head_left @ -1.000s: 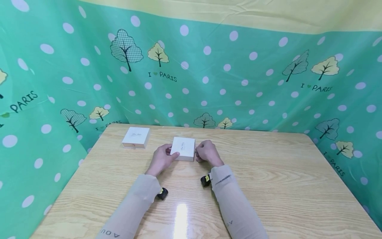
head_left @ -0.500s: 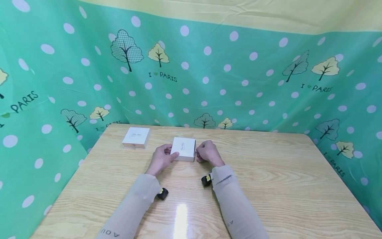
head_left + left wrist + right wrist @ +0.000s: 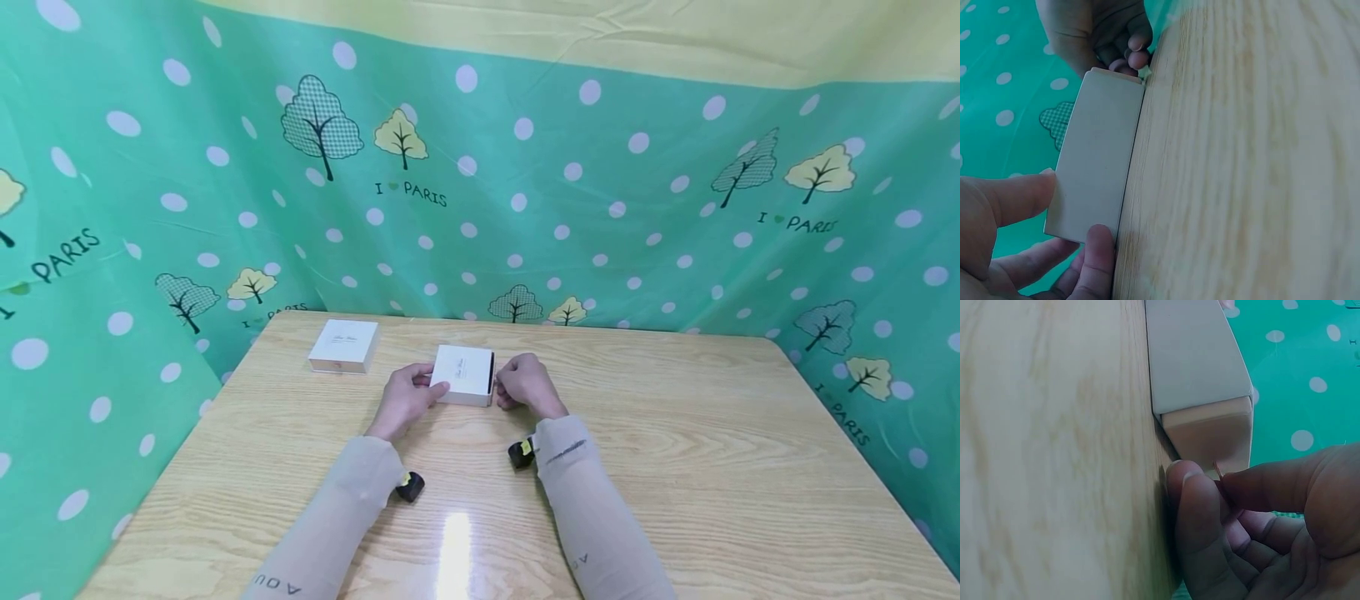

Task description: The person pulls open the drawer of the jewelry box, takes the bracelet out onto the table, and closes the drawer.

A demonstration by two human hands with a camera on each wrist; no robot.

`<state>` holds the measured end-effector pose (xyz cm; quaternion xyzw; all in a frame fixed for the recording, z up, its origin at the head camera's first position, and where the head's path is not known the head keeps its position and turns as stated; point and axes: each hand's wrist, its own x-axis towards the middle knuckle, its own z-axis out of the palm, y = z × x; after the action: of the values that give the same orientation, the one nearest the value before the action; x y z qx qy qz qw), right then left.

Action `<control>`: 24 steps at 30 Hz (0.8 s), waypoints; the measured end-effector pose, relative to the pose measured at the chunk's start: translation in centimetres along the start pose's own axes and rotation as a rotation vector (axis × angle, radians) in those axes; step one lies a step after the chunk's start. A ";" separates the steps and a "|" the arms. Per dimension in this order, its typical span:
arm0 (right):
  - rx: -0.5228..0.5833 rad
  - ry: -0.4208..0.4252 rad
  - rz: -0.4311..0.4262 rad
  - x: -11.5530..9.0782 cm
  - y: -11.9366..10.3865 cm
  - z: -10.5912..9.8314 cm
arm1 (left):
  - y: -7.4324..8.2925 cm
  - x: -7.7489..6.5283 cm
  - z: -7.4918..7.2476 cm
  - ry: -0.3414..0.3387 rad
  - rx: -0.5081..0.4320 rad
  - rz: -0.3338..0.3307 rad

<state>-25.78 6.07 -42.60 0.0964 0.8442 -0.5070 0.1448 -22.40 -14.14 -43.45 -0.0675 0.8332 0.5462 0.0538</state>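
Note:
A small white drawer box (image 3: 461,371) with fine dark print on top rests on the wooden table, lower side toward me. My left hand (image 3: 407,402) holds its sleeve from the left, thumb near the front top edge; in the left wrist view, thumb and fingers grip the sleeve's end. At the right end my right hand (image 3: 525,383) pinches a small pull tab (image 3: 1218,469). The pale pinkish drawer (image 3: 1210,434) sticks out a little from the sleeve, as the right wrist view shows. A narrow dark strip marks the opening from above. The drawer's contents are hidden.
A second white box (image 3: 344,343) with similar print stands at the table's back left, its pinkish front facing me. Behind the wooden table (image 3: 712,433) hangs a green dotted curtain (image 3: 570,208) with tree prints. Black wrist cameras sit under both sleeves.
My right hand has shifted slightly to the right with the pull tab. The drawer has slid out a little, and the dark strip at the box's right edge has widened. My left hand stays put.

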 end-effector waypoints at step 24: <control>0.051 -0.051 -0.016 0.2 0.5 -0.7 | 0.1 0.1 0.1 -0.004 -0.013 -0.021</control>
<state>-25.92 6.92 -42.77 0.0806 0.8278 -0.5317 0.1596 -22.47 -13.99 -43.40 -0.0757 0.8288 0.5510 0.0606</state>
